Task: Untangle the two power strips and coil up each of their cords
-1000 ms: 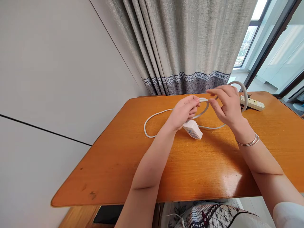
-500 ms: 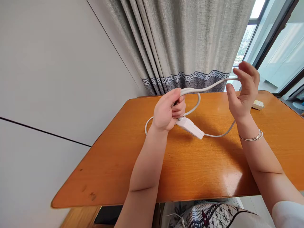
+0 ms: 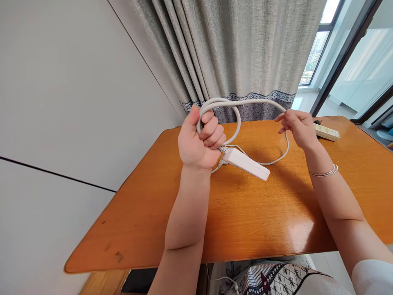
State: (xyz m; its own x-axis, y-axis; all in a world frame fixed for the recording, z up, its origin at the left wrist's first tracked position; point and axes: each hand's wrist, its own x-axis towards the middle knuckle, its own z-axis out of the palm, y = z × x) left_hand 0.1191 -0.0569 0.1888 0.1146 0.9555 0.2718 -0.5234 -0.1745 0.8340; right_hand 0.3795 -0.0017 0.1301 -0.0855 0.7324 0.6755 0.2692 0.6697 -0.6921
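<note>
My left hand (image 3: 199, 141) is raised above the orange wooden table (image 3: 245, 213) and closed around coils of a white cable (image 3: 245, 101). A white power strip (image 3: 248, 163) hangs from that cable just below the fist, tilted down to the right. My right hand (image 3: 296, 126) pinches the same cable further along, where it arcs over from the coils and loops down towards the table. A thin bangle sits on my right wrist.
A second, cream power strip (image 3: 326, 132) lies at the table's far right edge. Grey curtains (image 3: 239, 53) hang behind the table, a pale wall stands to the left, and windows are at the right. Patterned fabric (image 3: 276, 278) shows below the near edge.
My left hand has risen and gathered another loop, lifting the white power strip off the table. My right hand has come down and left along the cable towards the coils.
</note>
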